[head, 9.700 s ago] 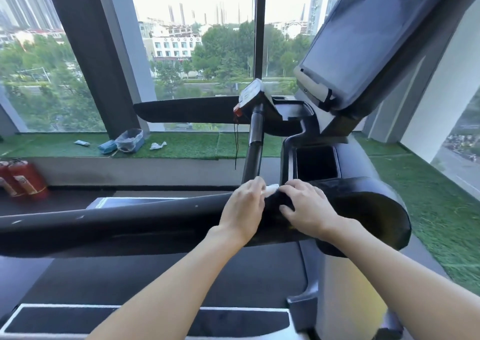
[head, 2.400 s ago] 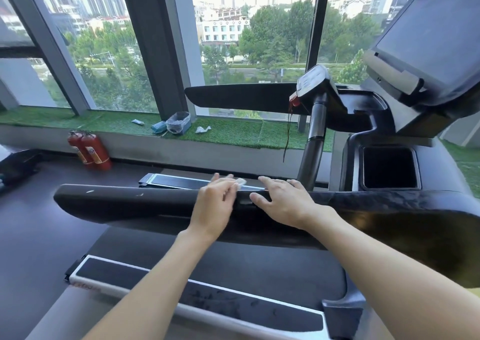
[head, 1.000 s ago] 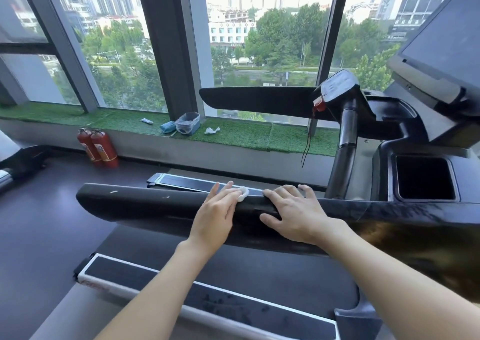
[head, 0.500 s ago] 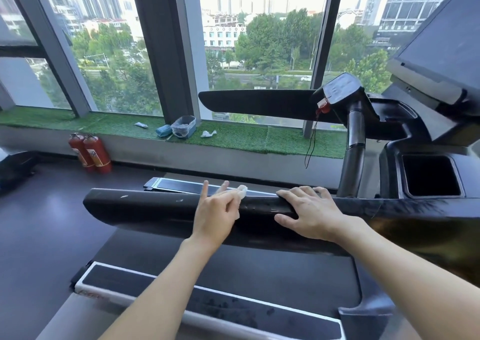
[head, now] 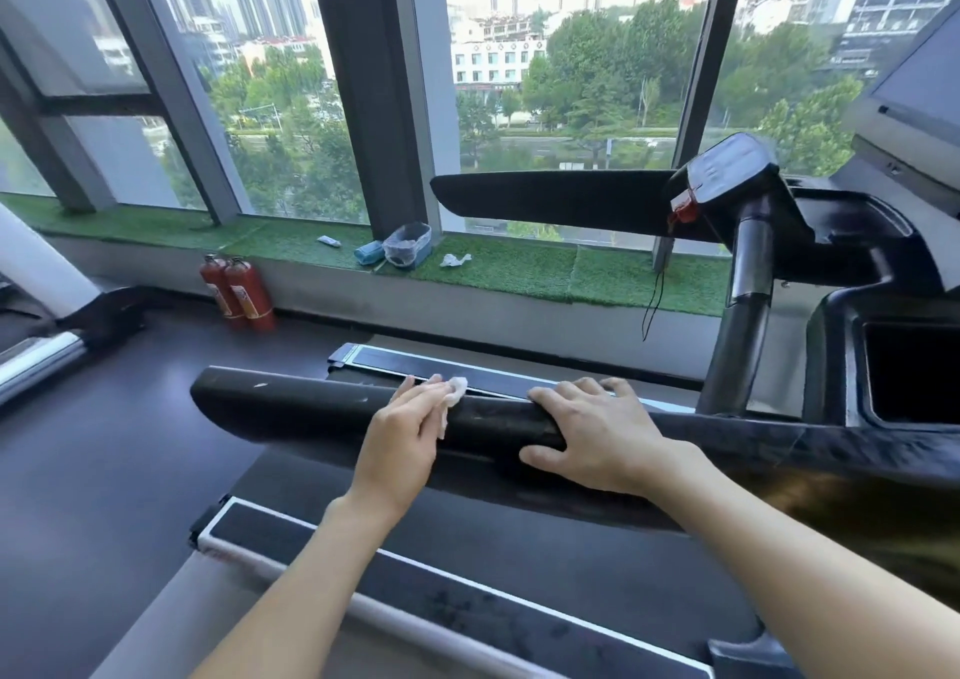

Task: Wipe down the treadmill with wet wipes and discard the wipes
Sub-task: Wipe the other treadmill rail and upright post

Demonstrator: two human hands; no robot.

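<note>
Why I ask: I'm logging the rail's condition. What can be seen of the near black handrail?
The near handrail is a long, thick black bar with rounded edges, plastic-looking and dull, lying roughly level across the view. Its rounded free end at the left carries pale scuffs; its right end merges into the treadmill body. Faint smears streak the top. The left hand presses a white wet wipe on its top, and the right hand rests over it beside that.

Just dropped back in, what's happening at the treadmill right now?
A person is wiping the treadmill's near black handrail. Their left hand presses a white wet wipe against the rail's top, and the right hand rests flat on the rail beside it. A crumpled white scrap lies on the green windowsill.
</note>
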